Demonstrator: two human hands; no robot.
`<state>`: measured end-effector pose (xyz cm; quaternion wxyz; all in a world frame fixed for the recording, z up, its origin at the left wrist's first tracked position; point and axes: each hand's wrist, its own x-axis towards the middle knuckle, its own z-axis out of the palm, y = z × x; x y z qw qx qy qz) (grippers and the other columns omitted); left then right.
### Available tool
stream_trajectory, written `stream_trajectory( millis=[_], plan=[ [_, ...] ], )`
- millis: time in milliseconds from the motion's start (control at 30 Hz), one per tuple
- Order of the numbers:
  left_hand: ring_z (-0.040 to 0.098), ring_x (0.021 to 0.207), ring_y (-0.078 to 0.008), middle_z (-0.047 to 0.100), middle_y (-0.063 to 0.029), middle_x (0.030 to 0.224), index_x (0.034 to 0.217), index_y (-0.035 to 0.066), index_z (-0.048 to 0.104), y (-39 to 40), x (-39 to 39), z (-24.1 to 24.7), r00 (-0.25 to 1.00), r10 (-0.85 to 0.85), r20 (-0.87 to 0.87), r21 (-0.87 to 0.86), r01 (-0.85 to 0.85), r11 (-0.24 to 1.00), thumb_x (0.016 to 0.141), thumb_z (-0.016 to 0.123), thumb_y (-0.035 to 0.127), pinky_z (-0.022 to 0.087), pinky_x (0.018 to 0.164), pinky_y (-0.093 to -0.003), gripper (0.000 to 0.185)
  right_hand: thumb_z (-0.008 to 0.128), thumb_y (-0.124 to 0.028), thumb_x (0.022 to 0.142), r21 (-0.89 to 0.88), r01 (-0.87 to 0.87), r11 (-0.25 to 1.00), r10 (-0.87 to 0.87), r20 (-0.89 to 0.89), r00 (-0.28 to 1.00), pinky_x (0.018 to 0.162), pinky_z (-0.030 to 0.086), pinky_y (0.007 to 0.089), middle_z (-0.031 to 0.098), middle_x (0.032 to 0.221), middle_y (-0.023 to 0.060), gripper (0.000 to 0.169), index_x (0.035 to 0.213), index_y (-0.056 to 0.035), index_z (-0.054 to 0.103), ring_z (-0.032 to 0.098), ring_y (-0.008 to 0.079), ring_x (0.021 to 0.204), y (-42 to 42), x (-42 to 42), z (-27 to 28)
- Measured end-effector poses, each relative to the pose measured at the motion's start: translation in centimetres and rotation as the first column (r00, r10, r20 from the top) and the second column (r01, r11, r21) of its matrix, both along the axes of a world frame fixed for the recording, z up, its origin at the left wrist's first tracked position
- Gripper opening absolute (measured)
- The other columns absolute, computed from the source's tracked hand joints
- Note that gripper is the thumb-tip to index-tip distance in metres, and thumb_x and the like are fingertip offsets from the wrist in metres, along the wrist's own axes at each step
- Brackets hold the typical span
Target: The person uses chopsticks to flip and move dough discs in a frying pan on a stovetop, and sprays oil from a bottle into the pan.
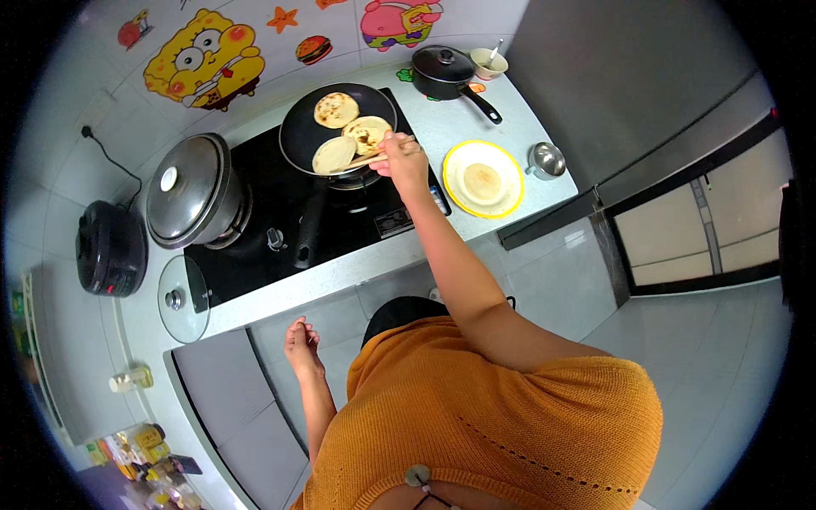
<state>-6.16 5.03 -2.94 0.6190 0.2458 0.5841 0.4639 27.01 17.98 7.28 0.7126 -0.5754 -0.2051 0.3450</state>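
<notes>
My right hand [401, 159] grips a pair of wooden chopsticks [370, 159] above the near right rim of a black frying pan [296, 121]. Three round flatbreads lie in the pan. The far flatbread [336, 110] and the right-hand flatbread [368, 131] show brown spots, while the near pale flatbread [335, 155] has the chopstick tips at its edge. Below the counter's front edge hangs my left hand [301, 347], its fingers curled loosely around nothing visible. Right of the stove, a yellow-rimmed plate [451, 172] bears one pale flatbread [482, 182].
A large lidded metal pot [191, 191] occupies the left burner of the black gas stove [274, 239]. Near it are a glass lid [183, 299] and a black appliance [111, 248]. Rightward stand a lidded saucepan [443, 73], a bowl with a spoon [489, 64] and a metal cup [547, 160].
</notes>
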Motion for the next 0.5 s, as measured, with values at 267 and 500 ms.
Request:
stream_trajectory(
  millis=[267, 500],
  plan=[
    [0.049, 0.061, -0.0058, 0.055, 0.0017, 0.074, 0.093, 0.008, 0.059, 1.7, 3.0, 1.6, 0.998, -0.059, -0.027, 0.013, 0.06, 0.998, 0.087, 0.052, 0.018, 0.042, 0.056, -0.0184, 0.013, 0.05, -0.025, 0.087, 0.039, 0.061, 0.997, -0.065, 0.133, 0.989, 0.044, 0.045, 0.0177, 0.058, 0.066, 0.0047, 0.025, 0.082, -0.0023, 0.06, 0.059, 0.0103, 0.05, -4.6, 4.0, 0.9],
    [0.049, 0.06, -0.0064, 0.055, 0.001, 0.074, 0.094, 0.007, 0.059, -0.1, 5.7, 0.9, 1.0, -0.02, 0.002, 0.006, 0.02, 1.0, 0.088, 0.05, 0.016, 0.042, 0.055, -0.0186, 0.013, 0.054, -0.022, 0.085, 0.058, 0.069, 0.996, -0.075, 0.103, 0.992, 0.046, 0.045, 0.0181, 0.06, 0.07, 0.0068, 0.021, 0.086, -0.0014, 0.059, 0.06, 0.0117, 0.052, -5.6, 7.3, -0.4]
  ],
)
